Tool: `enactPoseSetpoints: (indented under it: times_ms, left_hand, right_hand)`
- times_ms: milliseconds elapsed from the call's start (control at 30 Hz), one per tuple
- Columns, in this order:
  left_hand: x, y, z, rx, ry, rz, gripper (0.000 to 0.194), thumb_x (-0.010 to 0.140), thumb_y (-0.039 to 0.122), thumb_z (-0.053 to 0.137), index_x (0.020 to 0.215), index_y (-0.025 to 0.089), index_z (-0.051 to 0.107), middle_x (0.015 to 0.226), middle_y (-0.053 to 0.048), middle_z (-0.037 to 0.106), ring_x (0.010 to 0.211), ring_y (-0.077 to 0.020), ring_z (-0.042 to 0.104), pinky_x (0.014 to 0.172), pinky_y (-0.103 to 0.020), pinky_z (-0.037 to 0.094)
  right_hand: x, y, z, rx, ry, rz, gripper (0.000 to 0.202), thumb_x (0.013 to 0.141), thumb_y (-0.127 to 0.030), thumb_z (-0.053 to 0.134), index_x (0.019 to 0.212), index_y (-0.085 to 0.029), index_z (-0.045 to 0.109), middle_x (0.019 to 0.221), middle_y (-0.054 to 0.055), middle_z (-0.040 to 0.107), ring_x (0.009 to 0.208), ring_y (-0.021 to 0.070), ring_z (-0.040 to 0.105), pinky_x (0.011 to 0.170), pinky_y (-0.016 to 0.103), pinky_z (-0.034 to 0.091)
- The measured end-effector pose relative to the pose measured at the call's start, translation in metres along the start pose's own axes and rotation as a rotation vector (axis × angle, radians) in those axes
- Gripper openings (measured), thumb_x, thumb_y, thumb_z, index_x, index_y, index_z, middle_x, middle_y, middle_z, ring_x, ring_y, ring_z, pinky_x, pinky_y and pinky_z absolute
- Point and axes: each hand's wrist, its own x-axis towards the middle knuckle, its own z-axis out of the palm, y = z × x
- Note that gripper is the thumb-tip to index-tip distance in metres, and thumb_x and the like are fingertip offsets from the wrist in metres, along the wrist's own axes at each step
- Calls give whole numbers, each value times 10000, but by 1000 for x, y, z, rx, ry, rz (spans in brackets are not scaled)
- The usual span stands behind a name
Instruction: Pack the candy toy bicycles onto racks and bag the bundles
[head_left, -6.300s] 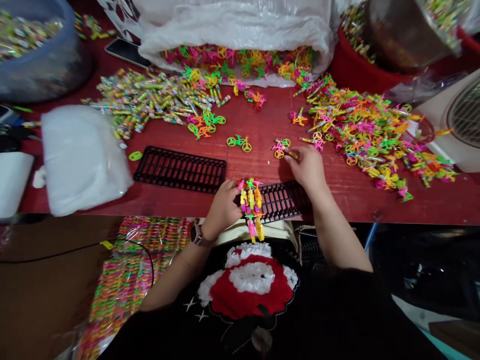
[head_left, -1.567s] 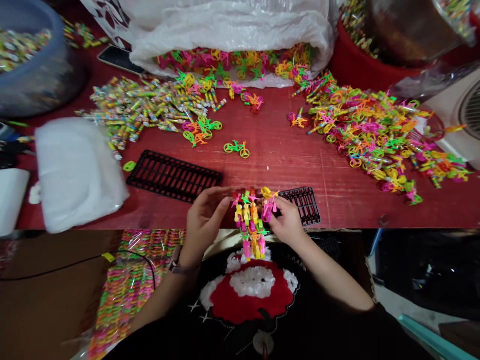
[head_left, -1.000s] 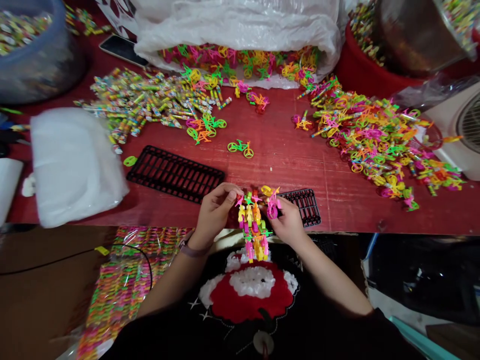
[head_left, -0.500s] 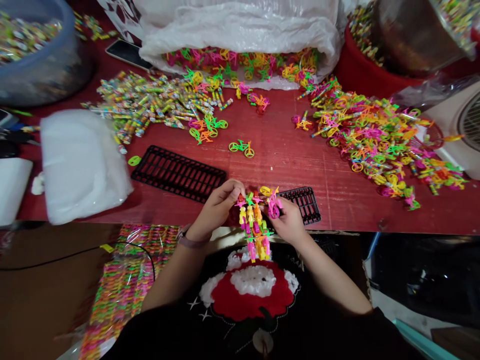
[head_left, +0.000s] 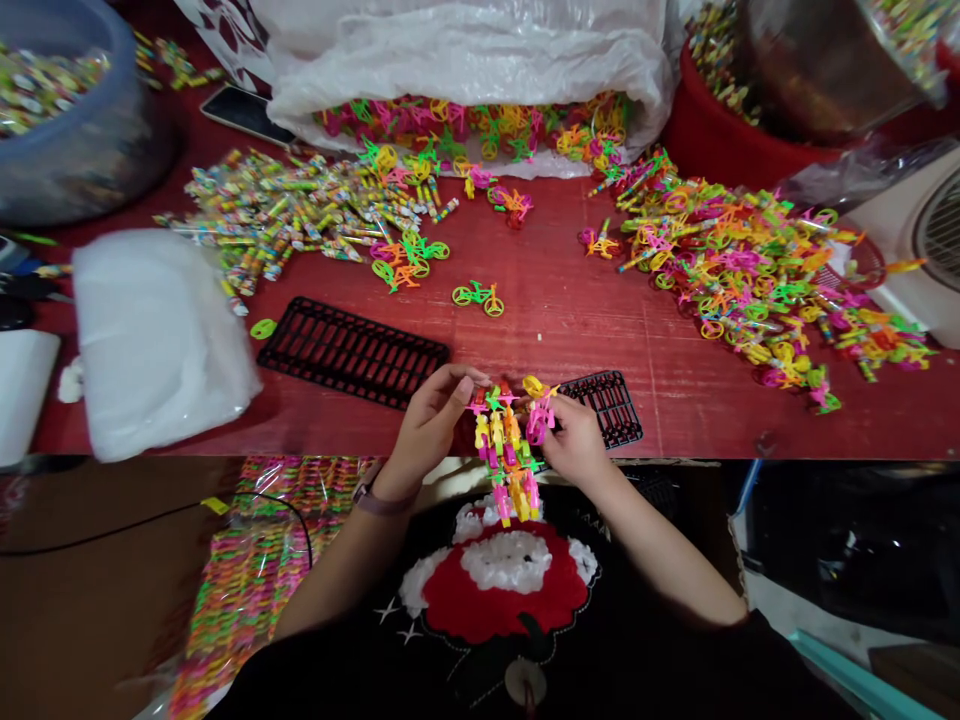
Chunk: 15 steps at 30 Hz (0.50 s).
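A bundle of colourful plastic toy pieces [head_left: 506,445] sits upright between my hands at the table's front edge. At its upper left, my left hand [head_left: 435,415] has its thumb and fingers against the top pieces. My right hand [head_left: 574,440] pinches a pink and yellow toy bicycle [head_left: 539,412] at the bundle's right side. Behind my right hand lies a small black grid rack [head_left: 611,408], partly covered by it. A longer black grid rack [head_left: 352,350] lies to the left. One green toy bicycle [head_left: 478,297] rests on the table beyond my hands.
Candy tubes [head_left: 300,210] are heaped at the back left, beside a white plastic stack [head_left: 161,340]. Toy bicycles spill from a white bag [head_left: 465,60]. More bicycles with tubes [head_left: 735,260] form a pile at right. A blue tub [head_left: 75,150] and red tub [head_left: 720,140] flank the bag.
My left thumb and fingers have spread a little apart at the top of the bundle. The pink and yellow bicycle in my right hand has tilted slightly. The whole view has shifted slightly.
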Motion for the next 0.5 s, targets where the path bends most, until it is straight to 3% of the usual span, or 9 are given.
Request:
enactPoseSetpoints:
  times_ms: [167,267,500]
  left_hand:
    - [-9,0,-4,149,-132,167,389,1117,395,408,1275,256,735,1354,-89,689,1305,-237,601,1171,-424,411]
    - [-7,-2,-5,164,-193,190,448,1129,402,339,1306,266,727,1357,-82,699,1303,-242,611,1164,-435,420]
    - [-5,-7,-5,163,-194,212,521,1119,501,299,1319,261,716,1353,-99,689,1282,-263,619,1148,-468,423]
  right_hand:
    - [6,-4,2,-110,-86,-74,279,946,-83,534,1124,-200,715,1096,103,773,1024,233,735,912,367,591]
    - [8,-4,4,-125,-110,-68,271,929,-55,536,1086,-200,702,1041,93,760,984,229,723,882,356,583]
    - [13,-5,1,-78,-133,-6,212,916,-42,552,931,-206,685,893,53,707,869,201,688,783,304,542]
